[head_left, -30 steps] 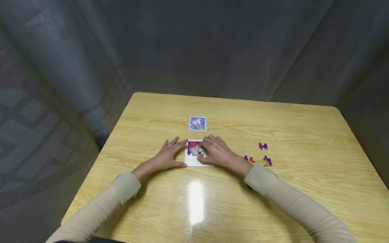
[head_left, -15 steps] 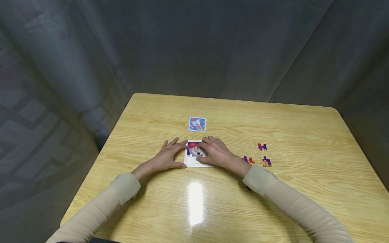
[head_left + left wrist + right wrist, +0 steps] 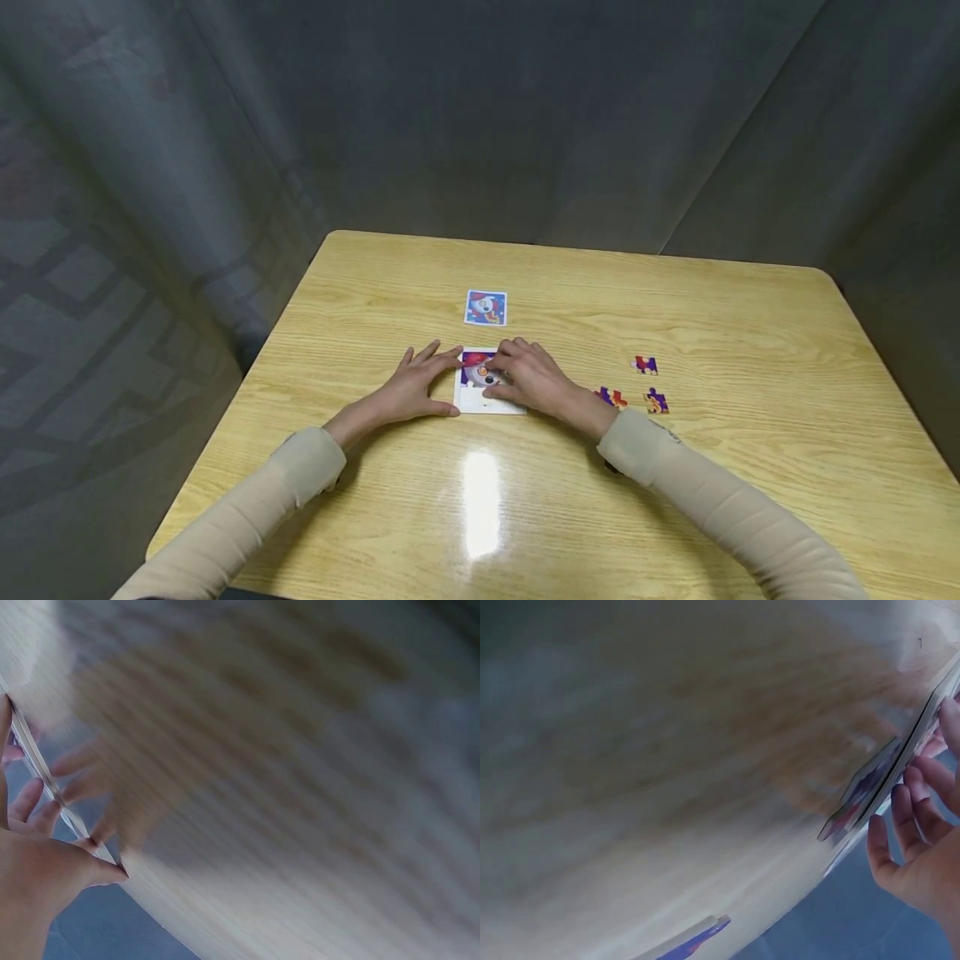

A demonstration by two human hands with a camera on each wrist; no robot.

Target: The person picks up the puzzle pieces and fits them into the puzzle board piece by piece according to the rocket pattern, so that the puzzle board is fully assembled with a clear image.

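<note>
Firstly, two pale sleeves enter from the bottom corners of the head view, over the worktop. The left hand, its fingers extended and spread, touches the left edge of the white puzzle tray with thumb and forefinger, probably so that it does not slide. The right hand bends over the tray's right part; whether it pinches a piece, I cannot tell. The tray lies flat at the centre, nearly square, without clear long axis; its partial picture has the red part toward the top. Right of centre lie loose puzzle pieces, perhaps for easy reach. Beyond, the picture card faces the same way, probably for comparing. A dark curtain fills the top.
</note>
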